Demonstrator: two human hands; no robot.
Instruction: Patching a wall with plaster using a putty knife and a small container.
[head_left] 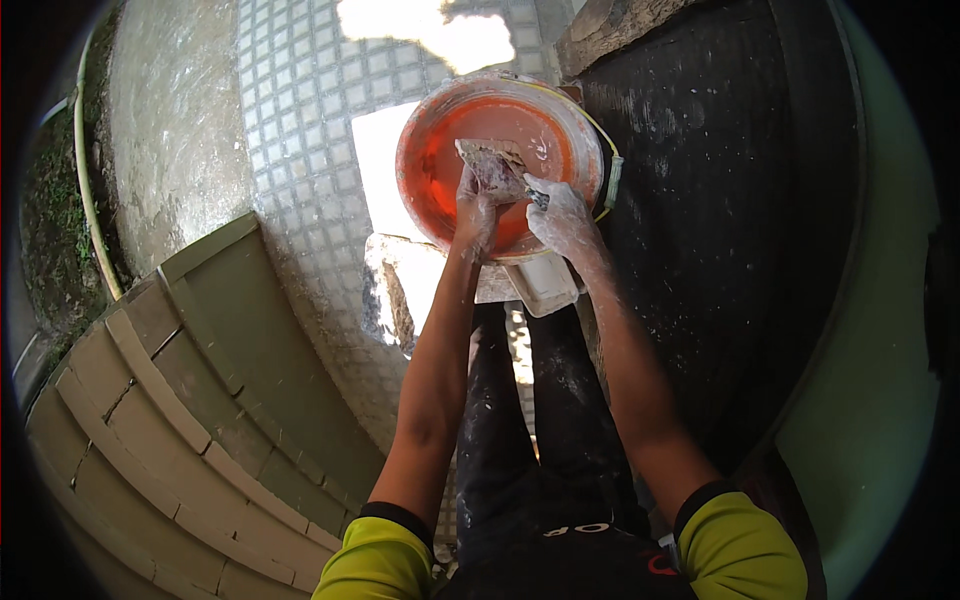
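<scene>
A round orange bucket (pixel 412 170) with a whitish, smeared rim holds cloudy liquid. Above that liquid, my left hand (pixel 477 212) grips a flat, squarish piece (pixel 494 168), blotched pale grey and dull red; its exact kind is unclear. My right hand (pixel 562 215), coated in white residue, is closed at the piece's right edge. A small dark object (pixel 538 198) pokes out from its fingers, too small to name. White smears also mark my left hand.
Under the bucket are a white slab (pixel 373 190) and a rough block (pixel 385 300). A pale rectangular container (pixel 545 284) sits at the near side. The bucket's yellow handle (pixel 612 165) hangs right, beside a dark, white-spotted surface (pixel 720 200). Stacked beige panels (pixel 200 400) stand left.
</scene>
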